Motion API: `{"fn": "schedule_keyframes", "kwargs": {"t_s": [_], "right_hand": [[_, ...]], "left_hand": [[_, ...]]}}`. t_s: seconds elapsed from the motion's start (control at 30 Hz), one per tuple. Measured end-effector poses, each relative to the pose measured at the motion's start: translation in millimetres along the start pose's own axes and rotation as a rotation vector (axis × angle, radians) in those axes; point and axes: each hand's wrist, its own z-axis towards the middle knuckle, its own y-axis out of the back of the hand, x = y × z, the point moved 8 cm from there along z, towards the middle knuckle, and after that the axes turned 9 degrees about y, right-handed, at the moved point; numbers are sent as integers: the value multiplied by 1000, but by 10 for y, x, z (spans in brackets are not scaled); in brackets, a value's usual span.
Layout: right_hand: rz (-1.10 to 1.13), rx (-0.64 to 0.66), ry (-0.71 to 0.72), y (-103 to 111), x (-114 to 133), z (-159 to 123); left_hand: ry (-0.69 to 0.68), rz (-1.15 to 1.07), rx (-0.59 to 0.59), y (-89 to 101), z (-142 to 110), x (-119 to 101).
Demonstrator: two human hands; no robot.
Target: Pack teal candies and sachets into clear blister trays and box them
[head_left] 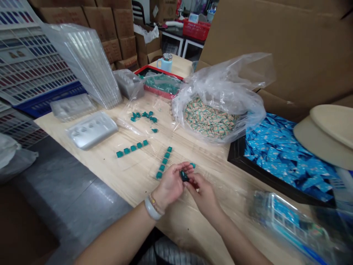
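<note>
Left forearm (116,243) and right forearm (238,244) reach in over a pale wooden table (190,235). Right of the hands, a black tray (248,173) holds blue sachets (284,154); ahead of them, a clear plastic bag (220,86) surrounds tan-and-green sachets (209,119). The left hand (171,186) and right hand (202,195) are together, clamped on a dark teal piece (184,176), just beside a row of small teal cubes (164,162).
</note>
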Motion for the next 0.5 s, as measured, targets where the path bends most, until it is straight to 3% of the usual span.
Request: {"fn": "schedule_keyframes", "kwargs": {"t_s": [0.1, 0.3, 0.5], "right_hand": [[76, -67, -63, -26, -80, -18], [389, -216, -192, 39, -260, -63], [715, -123, -306, -105, -251, -82]], "left_hand": [[-1, 83, 70, -58, -46, 24], [-104, 518, -52, 23, -153, -22], [-85, 469, -65, 88, -134, 9]]}}
